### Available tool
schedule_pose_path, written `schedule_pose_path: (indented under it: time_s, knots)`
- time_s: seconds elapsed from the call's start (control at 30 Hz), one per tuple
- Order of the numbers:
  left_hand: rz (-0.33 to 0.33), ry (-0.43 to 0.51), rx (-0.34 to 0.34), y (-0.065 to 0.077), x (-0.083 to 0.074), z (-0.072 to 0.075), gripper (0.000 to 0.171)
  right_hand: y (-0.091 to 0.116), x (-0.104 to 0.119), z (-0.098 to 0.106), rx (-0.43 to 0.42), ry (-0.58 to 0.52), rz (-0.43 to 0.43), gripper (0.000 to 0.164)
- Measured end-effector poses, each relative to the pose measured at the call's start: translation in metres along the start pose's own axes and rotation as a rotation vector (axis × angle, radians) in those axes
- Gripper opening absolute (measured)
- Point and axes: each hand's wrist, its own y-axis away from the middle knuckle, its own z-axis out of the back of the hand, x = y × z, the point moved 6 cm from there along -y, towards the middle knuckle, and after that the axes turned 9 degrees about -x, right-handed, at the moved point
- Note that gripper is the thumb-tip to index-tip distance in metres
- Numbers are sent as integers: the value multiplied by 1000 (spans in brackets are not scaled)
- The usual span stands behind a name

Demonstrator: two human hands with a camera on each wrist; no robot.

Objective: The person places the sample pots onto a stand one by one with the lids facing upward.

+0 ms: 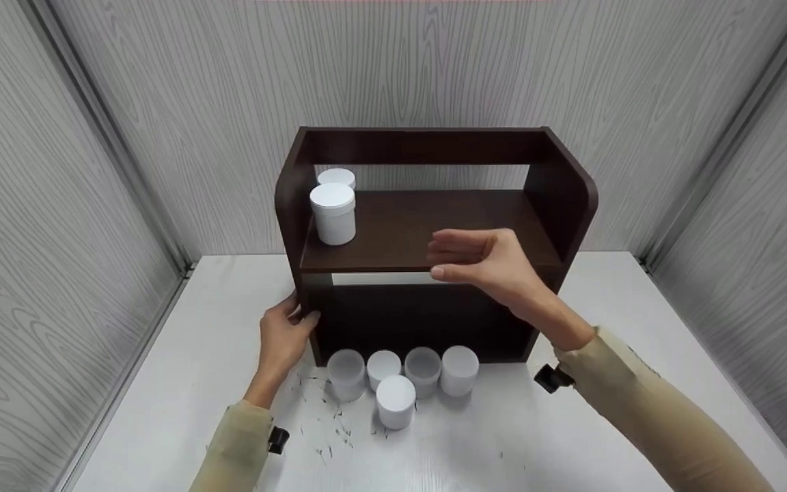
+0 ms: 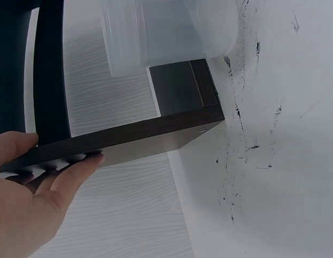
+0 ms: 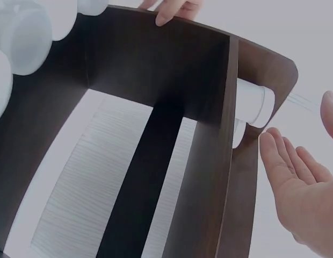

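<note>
A dark brown two-tier shelf (image 1: 427,225) stands upright on the white table. My left hand (image 1: 285,338) grips the edge of its left side panel, thumb on one face and fingers on the other, as the left wrist view also shows. In front of the upper tier my right hand (image 1: 486,265) is held in the air, fingers straight and thumb apart, with nothing in it. Two white lidded jars stand at the upper tier's left end, a front jar (image 1: 335,222) and a rear jar (image 1: 337,177) partly hidden behind it.
Several jars stand on the table before the shelf's lower tier: a translucent tub (image 1: 346,376), another translucent tub (image 1: 423,372), a white jar (image 1: 459,371) and a nearer white jar (image 1: 395,403) among them. Dark scuff marks (image 1: 339,430) dot the table (image 1: 571,437). Grey wood-grain walls (image 1: 400,68) enclose it.
</note>
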Motion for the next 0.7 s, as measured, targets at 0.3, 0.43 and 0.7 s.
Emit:
schedule_pose_path:
  time_s: [0.3, 0.43, 0.7]
  knots:
    - [12, -11, 5, 0, 1, 0, 54, 52, -19, 26, -51, 109, 36, 38]
    - [16, -2, 1, 0, 1, 1, 53, 71, -36, 37, -78, 135, 22, 36]
    - [24, 13, 4, -1, 1, 1, 54, 105, -81, 58, -106, 160, -36, 34]
